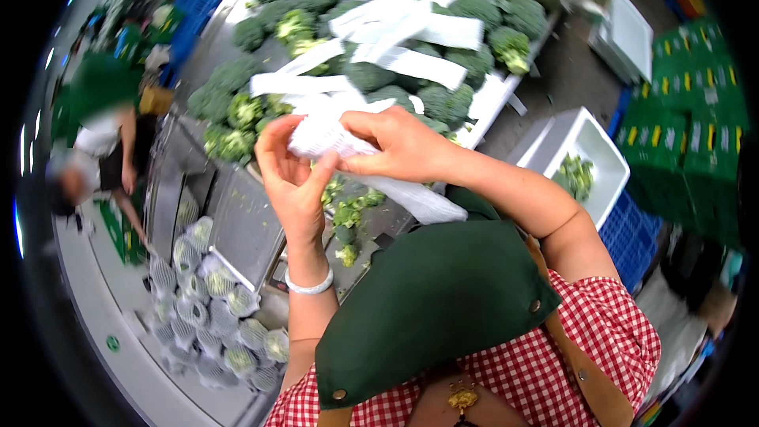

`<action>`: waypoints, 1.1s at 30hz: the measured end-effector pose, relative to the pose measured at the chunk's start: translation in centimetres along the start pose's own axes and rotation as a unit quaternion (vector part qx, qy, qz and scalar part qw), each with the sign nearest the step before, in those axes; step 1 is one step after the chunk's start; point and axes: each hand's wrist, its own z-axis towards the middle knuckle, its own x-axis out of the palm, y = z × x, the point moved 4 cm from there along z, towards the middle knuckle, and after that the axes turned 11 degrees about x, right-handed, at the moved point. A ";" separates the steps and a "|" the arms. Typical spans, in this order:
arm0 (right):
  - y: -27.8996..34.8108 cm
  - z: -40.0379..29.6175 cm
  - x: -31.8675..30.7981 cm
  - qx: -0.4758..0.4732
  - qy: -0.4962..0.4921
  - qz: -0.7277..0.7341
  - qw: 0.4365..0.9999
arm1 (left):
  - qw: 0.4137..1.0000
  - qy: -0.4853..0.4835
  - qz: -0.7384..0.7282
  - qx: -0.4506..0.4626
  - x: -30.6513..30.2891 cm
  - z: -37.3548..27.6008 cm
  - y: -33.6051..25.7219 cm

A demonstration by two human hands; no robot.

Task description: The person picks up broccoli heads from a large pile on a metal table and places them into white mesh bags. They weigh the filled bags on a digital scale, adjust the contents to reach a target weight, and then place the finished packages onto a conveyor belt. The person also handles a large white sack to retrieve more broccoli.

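Note:
Between my two hands is a white foam net sleeve (326, 133), bunched up; whether anything sits inside it is hidden. My left hand (290, 172) curves around its left end, with fingertips and thumb against the mesh. From the right, my right hand (394, 142) pinches the same sleeve between thumb and fingers. Another length of white netting (415, 196) trails below my right wrist. Beyond my hands, more flat foam sleeves (409, 62) lie across a heap of broccoli heads (445, 101) on a metal table (207, 65).
Net-wrapped heads (219, 314) are piled at lower left beside a metal tray (246, 222). Broccoli trimmings (350, 219) lie just before me. A white foam box (599, 184) holding broccoli and stacked green crates (682, 130) stand right. A co-worker (101, 136) reaches in at left.

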 end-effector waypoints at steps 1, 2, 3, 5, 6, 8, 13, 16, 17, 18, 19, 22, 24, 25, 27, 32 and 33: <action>0.9 0.7 1.4 -0.029 0.009 -0.023 0.999 | 0.998 0.013 0.026 0.054 -2.0 -0.2 -0.7; 1.8 1.4 2.6 -0.058 0.015 -0.045 0.997 | 0.997 0.006 0.039 0.070 -4.2 -0.6 -1.2; 2.3 2.1 3.9 -0.061 0.061 -0.042 0.995 | 0.995 -0.004 0.051 0.081 -6.4 -1.4 -1.5; 2.8 2.8 6.1 -0.051 0.143 -0.036 0.988 | 0.988 0.012 0.147 0.055 -9.5 -3.3 -2.0; 2.0 3.1 8.3 -0.030 0.194 0.229 0.953 | 0.991 -0.122 0.043 0.044 -9.9 -3.8 -2.4; 1.6 4.7 9.7 0.071 0.263 0.407 0.872 | 0.965 -0.252 -0.068 -0.009 -13.3 -4.9 -1.6; 1.8 8.4 19.4 0.050 0.207 0.467 0.858 | 0.931 -0.329 0.150 0.047 -16.7 -6.8 0.1; 2.8 10.5 22.9 0.127 0.197 0.476 0.847 | 0.908 -0.406 0.093 0.048 -19.1 -6.8 1.0; 3.3 11.2 23.6 0.141 0.192 0.480 0.844 | 0.902 -0.428 0.051 0.007 -19.8 -6.7 1.2; 3.7 11.9 24.0 0.131 0.175 0.483 0.848 | 0.903 -0.428 0.017 -0.002 -20.2 -6.2 1.2; 4.0 12.5 24.4 0.120 0.158 0.486 0.851 | 0.904 -0.428 -0.016 -0.011 -20.7 -5.7 1.4; 4.4 14.6 25.4 0.096 0.123 0.483 0.861 | 0.925 -0.374 -0.059 -0.031 -22.4 -5.4 1.4; 4.3 15.6 26.1 0.094 0.112 0.483 0.863 | 0.933 -0.355 -0.005 -0.056 -24.3 -5.5 1.6; 4.4 16.1 26.7 0.088 0.119 0.488 0.860 | 0.937 -0.343 0.039 -0.053 -25.1 -5.2 1.4; 4.3 17.1 27.8 0.074 0.117 0.518 0.844 | 0.943 -0.329 0.036 -0.032 -26.7 -4.7 1.9; 2.0 20.5 29.1 0.101 0.140 0.559 0.811 | 0.968 -0.250 0.021 0.009 -28.3 -2.7 2.9; 1.4 21.0 29.2 0.101 0.139 0.554 0.815 | 0.972 -0.229 0.051 0.019 -28.3 -2.4 2.8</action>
